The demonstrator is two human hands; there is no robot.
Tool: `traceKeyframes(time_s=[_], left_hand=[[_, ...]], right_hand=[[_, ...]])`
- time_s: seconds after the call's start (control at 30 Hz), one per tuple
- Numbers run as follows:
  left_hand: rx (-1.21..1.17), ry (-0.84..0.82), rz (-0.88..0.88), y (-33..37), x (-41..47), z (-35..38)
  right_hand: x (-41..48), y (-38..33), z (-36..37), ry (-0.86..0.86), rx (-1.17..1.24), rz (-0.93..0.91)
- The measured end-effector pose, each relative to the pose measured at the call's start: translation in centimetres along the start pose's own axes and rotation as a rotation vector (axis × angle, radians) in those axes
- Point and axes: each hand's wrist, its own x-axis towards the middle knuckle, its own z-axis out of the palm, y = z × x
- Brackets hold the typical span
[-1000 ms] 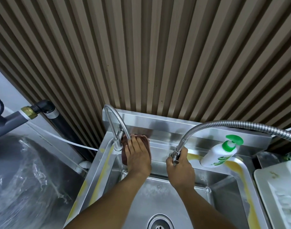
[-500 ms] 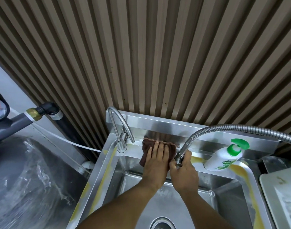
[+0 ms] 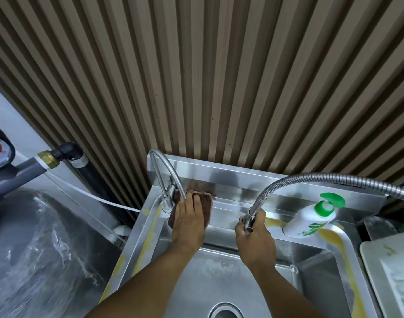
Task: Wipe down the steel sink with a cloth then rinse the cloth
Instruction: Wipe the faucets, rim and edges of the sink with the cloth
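Flat and straight, the fingers of the left hand [image 3: 189,222] press the soft brown cloth [image 3: 207,206] onto the back ledge of the shiny steel sink [image 3: 231,180], just right of the curved steel tap [image 3: 166,177], and they pinch nothing. It looks light, floppy and maybe wet, so I think a whole flat palm on its middle works best, or it may bunch up and slip. Further right of the tap, the right hand [image 3: 256,244] curls its fingers tight round the end of the bendy silver hose [image 3: 311,175], with the white soap bottle [image 3: 311,216] beyond.
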Motion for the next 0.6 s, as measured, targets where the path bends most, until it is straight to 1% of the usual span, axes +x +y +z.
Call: traceKeyframes(time_s=[0.23,0.4,0.6], left_hand=[[-0.014,0.008,-0.013,0.6,-0.1,0.4],[-0.01,0.034,0.059,0.8,-0.3,0.8],[-0.04,0.059,0.17,3.8,-0.6,1.3]], right_hand=[[0.0,0.0,0.1,0.023,-0.007,0.002],[0.1,0.0,0.2,0.026,-0.014,-0.004],[0.1,0.1,0.2,0.03,-0.004,0.005]])
